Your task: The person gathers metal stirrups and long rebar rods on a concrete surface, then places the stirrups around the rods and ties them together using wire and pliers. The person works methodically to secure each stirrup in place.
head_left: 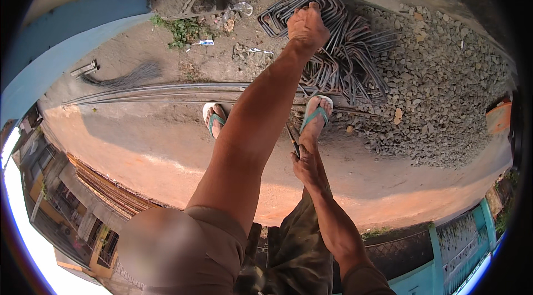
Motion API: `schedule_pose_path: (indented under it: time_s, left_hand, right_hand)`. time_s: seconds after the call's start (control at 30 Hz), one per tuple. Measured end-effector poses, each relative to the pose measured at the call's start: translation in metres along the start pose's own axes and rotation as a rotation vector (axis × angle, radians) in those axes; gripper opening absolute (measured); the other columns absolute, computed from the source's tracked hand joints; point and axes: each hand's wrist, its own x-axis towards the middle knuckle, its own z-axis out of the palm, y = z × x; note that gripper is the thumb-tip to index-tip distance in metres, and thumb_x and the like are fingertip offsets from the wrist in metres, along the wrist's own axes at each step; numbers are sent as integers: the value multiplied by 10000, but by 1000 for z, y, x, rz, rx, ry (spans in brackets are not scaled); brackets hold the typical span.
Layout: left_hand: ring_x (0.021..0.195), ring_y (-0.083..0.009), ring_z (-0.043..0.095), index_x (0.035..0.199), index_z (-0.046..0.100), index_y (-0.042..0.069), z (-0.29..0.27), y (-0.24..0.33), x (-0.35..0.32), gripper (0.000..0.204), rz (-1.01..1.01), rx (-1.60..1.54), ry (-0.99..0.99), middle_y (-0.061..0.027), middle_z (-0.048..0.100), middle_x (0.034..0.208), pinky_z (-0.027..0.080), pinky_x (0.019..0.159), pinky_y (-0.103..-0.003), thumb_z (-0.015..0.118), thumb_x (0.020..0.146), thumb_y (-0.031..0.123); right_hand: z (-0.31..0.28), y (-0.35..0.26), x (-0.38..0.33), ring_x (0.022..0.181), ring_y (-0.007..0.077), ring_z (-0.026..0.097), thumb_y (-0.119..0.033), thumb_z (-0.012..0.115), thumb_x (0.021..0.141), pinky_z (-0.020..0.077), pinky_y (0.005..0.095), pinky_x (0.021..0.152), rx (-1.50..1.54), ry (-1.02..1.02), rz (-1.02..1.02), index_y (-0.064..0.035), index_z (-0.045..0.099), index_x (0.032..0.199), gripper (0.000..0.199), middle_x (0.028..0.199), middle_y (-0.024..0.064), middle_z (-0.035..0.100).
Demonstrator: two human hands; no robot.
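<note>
Stirrups [333, 50], bent steel rebar loops, lie in a loose heap on the ground at the edge of a gravel bed [444, 89], just past the person's feet. Left hand [307, 27] is stretched far fwd w/ fingers closed down over the top loops near the pile's upper left, gripping one or a few; can't tell how many. Right hand [308, 164] hangs low by the right leg, clenched on a thin dark tool [293, 140], prob. a tying hook or similar, tip pointing up; too small to say exactly.

Handling, as a judgement: loops are stiff, hard, won't flex; each one light-ish, but a bunch gets heavy fast. They're interlocked, so pulling one likely drags neighbours. Rusty, rough wire, cut ends can scratch. Best hold looks like a straight side of a loop, away from the hooked ends, lifting up rather than sideways.

Outward: feet in white flip-flops w/ teal straps, left foot [215, 119] and right foot [316, 114], stand on bare concrete ground. Long straight rebar rods [155, 94] run across just ahead of the feet, toward the left. Farther left a straw broom [130, 76] lies flat. Weeds [180, 29] and bits of litter sit near a low wall at the top. An orange object shows at the far right rim, unclear what.
</note>
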Motion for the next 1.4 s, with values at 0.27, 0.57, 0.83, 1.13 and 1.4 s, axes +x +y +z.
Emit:
schedule_pose_path:
  time_s: [0.27, 0.57, 0.83, 1.13, 1.4]
  left_hand:
    - [712, -204, 653, 888, 651, -26, -94, -49, -25, 315, -53, -776, 87, -121, 682, 756, 526, 699, -335, 744, 643, 146]
    - [876, -273, 665, 998, 637, 37, -120, -210, -148, 201, -161, -1902, -215, -80, 655, 869, 530, 844, -486, 639, 800, -3]
    - [848, -204, 689, 1079, 604, 54, -92, -277, -239, 207, -539, -1950, -155, -55, 687, 914, 584, 760, -353, 608, 943, 210]
    - [854, -206, 671, 1089, 585, 61, -68, -303, -326, 180, -611, -2187, -61, -71, 664, 956, 574, 743, -363, 590, 949, 174]
    - [861, -235, 679, 1096, 588, 11, -64, -307, -351, 229, -623, -2253, -67, -112, 678, 943, 582, 742, -391, 620, 871, -12]
  right_hand:
    - [14, 36, 10, 722, 288, 523, -135, 606, 915, 413, 417, 677, 77, 147, -104, 24, 494, 989, 208, 793, 175, 520]
    - [-20, -60, 4, 693, 328, 580, -183, 603, 930, 436, 419, 640, 118, 80, -72, -7, 546, 1021, 206, 782, 173, 578]
    - [3, -117, 54, 672, 203, 503, -303, 601, 936, 413, 390, 634, 104, 148, -197, 8, 579, 988, 316, 722, 93, 531]
    - [-8, -233, 83, 1076, 372, 579, -409, 537, 940, 458, 479, 863, -444, -168, -38, -44, 567, 1184, 440, 1105, 235, 602]
    - [8, -212, 234, 1333, 298, 400, -127, 477, 949, 360, 434, 1091, -1102, 276, -126, -134, 487, 1367, 419, 1408, 125, 457]
